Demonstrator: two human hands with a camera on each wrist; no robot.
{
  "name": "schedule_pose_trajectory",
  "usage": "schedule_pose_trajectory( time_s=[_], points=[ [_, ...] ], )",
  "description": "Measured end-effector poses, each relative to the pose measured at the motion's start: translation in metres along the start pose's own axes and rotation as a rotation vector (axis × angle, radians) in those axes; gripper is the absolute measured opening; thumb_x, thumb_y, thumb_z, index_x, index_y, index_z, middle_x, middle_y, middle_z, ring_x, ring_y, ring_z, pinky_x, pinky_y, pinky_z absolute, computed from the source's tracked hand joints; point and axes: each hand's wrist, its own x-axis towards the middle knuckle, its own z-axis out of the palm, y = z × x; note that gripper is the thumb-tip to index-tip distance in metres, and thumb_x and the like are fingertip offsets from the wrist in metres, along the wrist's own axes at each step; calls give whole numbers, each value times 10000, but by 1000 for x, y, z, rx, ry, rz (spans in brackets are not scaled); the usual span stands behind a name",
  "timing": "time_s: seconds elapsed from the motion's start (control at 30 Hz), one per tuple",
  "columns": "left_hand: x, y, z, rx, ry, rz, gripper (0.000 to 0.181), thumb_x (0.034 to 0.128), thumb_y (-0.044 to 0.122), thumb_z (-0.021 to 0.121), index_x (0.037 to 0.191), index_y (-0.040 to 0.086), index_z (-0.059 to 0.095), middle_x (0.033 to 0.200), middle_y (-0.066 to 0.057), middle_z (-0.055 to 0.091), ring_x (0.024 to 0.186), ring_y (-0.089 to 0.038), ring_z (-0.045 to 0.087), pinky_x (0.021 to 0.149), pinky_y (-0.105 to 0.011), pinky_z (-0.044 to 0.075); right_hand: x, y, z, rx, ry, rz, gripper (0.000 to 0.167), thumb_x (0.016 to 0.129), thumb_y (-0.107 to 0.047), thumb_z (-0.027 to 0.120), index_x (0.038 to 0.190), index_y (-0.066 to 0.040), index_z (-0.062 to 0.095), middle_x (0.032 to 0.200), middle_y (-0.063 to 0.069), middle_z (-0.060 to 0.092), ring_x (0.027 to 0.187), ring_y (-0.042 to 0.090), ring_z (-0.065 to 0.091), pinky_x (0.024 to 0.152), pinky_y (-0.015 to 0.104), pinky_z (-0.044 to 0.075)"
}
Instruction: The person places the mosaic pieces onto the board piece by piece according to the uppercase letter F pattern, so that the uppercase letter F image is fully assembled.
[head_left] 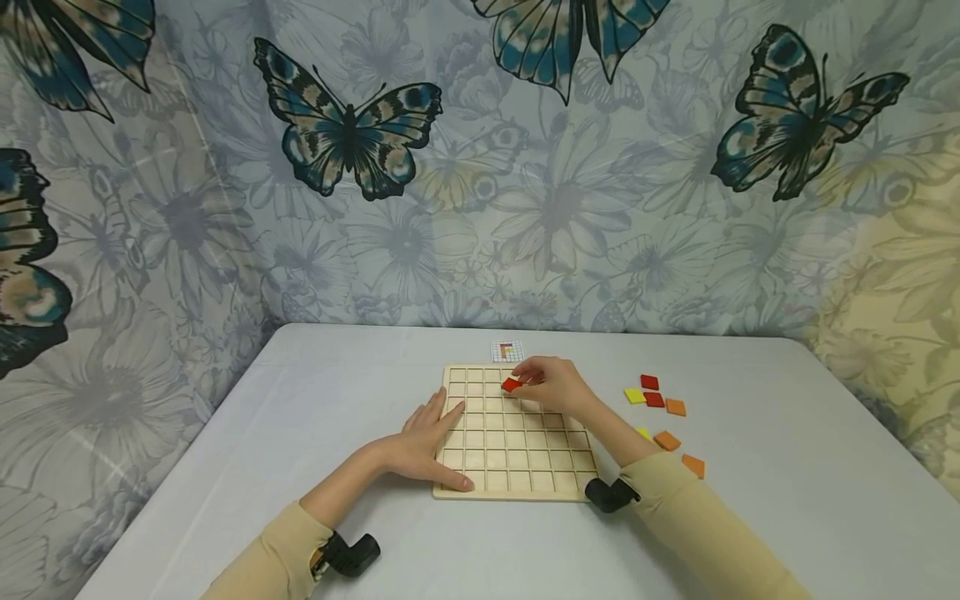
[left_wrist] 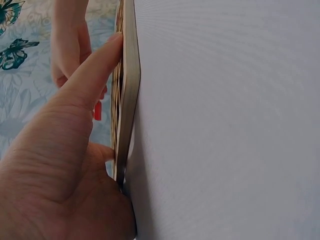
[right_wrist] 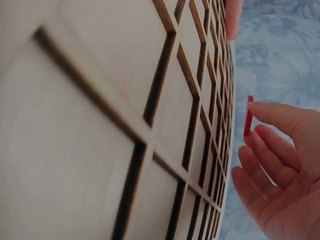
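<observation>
A pale wooden grid board [head_left: 517, 458] lies flat on the white table. My right hand [head_left: 553, 385] pinches a red square tile [head_left: 512, 384] between thumb and fingertips over the board's far rows. In the right wrist view the red tile [right_wrist: 248, 116] shows edge-on, apart from the grid surface. My left hand [head_left: 423, 446] rests on the board's left side, fingers spread, with the thumb near the front left corner. The left wrist view shows that thumb [left_wrist: 95, 70] lying against the board's edge [left_wrist: 131, 75].
Right of the board lie loose tiles: red [head_left: 649, 382], yellow [head_left: 634, 396] and orange [head_left: 676, 407], several in all. A small card [head_left: 507, 351] with a coloured grid pattern lies behind the board. A butterfly-print backdrop [head_left: 480, 250] stands at the table's far edge.
</observation>
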Motion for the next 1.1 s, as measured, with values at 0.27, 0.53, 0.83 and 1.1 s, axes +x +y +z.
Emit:
schedule_pose_trajectory(
  time_s=[0.27,0.53,0.83,1.1],
  points=[
    [0,0,0,2,-2,-5,1183,756,602,747,1576,90,65,1590,-214,-165,1465,-331,-138,1162,-520,-29,7,-5,10,-21,-51,-19,260,816,-132,785,1052,-42,720,901,31,700,833,183,647,747,351,533],
    [0,0,0,-4,-3,-8,1187,755,606,746,1576,91,63,1590,-211,-168,1464,-330,-139,1162,-518,-32,12,-6,15,-56,-67,-68,216,819,-62,764,1031,-41,728,962,72,706,846,204,639,755,357,527],
    [0,0,1,-9,-2,-1,1193,751,614,743,1577,94,57,1589,-212,-172,1464,-335,-139,1159,-527,-34,16,-6,16,-56,-85,-101,201,825,-14,718,1023,-44,728,940,82,704,859,224,635,733,359,515],
    [0,0,0,-8,-3,0,1193,751,623,737,1577,95,56,1590,-208,-171,1463,-336,-137,1159,-527,-27,17,-5,17,-65,-95,-121,217,859,-17,664,1058,-59,737,992,72,718,922,255,651,781,382,524]
  ],
)
